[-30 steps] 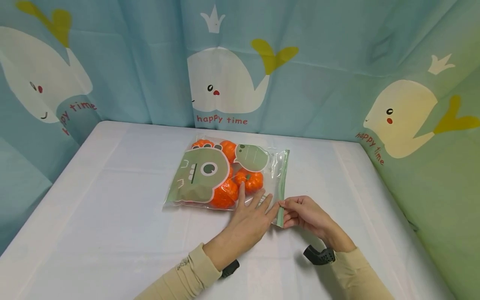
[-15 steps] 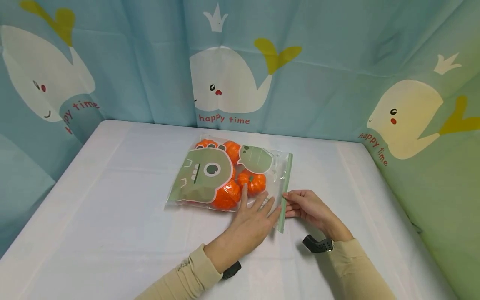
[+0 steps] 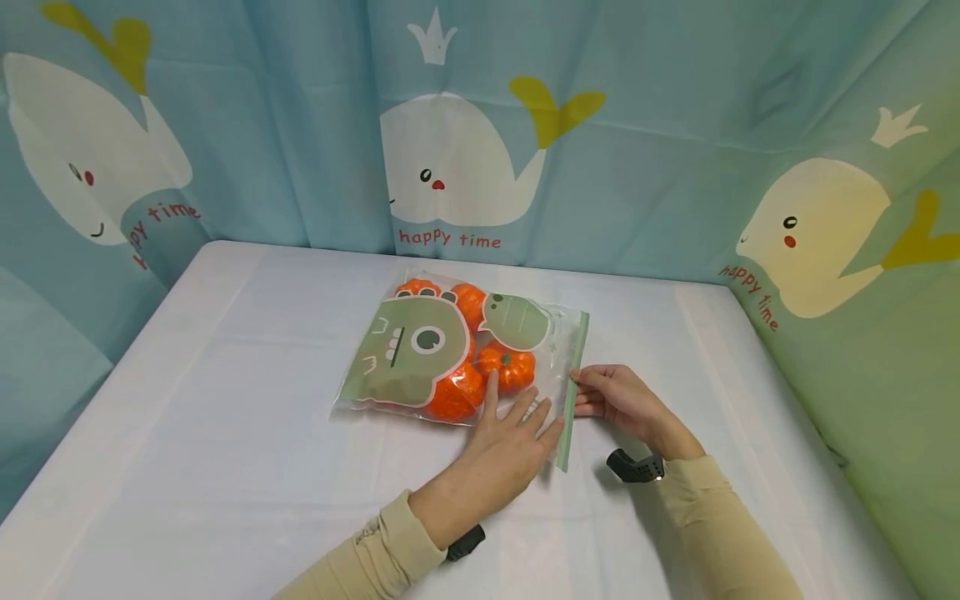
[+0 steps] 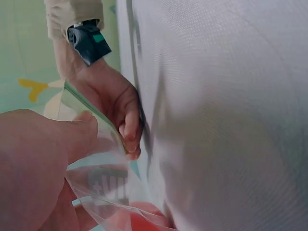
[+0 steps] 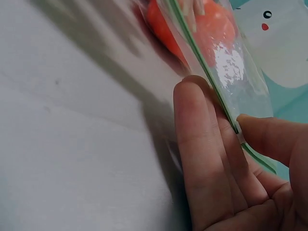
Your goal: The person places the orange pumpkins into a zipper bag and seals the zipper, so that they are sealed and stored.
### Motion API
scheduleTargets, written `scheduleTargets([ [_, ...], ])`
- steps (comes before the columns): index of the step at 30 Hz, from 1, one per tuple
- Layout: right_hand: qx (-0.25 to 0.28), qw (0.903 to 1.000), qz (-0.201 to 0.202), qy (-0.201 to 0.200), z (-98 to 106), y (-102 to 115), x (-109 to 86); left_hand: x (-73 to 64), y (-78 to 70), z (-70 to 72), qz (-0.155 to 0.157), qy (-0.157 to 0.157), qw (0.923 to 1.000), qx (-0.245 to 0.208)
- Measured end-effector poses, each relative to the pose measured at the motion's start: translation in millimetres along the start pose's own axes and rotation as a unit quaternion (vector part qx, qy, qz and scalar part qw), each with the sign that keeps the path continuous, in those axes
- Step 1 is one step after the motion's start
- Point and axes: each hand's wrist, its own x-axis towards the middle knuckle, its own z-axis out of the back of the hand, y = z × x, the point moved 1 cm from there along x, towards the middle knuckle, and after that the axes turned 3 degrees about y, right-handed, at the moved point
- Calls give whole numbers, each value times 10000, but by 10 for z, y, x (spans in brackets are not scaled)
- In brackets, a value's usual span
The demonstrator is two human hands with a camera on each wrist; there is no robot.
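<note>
A clear zip bag (image 3: 420, 367) printed with green monster faces lies on the table, with several orange toy pumpkins (image 3: 507, 367) inside. Its green zip strip (image 3: 573, 392) runs along the right side. My left hand (image 3: 498, 458) rests over the bag's near right corner, fingers spread on the plastic; its thumb (image 4: 86, 126) lies close to the strip in the left wrist view. My right hand (image 3: 622, 404) pinches the strip between thumb and index finger, about midway along. In the right wrist view the thumb (image 5: 267, 137) presses one side of the strip, the fingers behind the other.
A white cloth covers the table (image 3: 225, 467). A blue-green curtain (image 3: 637, 192) with whale prints hangs behind it and along both sides. A black wrist device (image 3: 636, 467) sits on the right wrist, another (image 3: 467, 542) under the left.
My right hand has slid along the zip strip, away from the near corner toward its middle. My left hand stays on the bag, and the view has shifted slightly.
</note>
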Motion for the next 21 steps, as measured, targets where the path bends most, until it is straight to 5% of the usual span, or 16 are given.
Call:
scheduleTargets([
  [21, 373, 9988, -40, -317, 143, 108, 116, -29, -10, 58, -59, 339, 9990, -272],
])
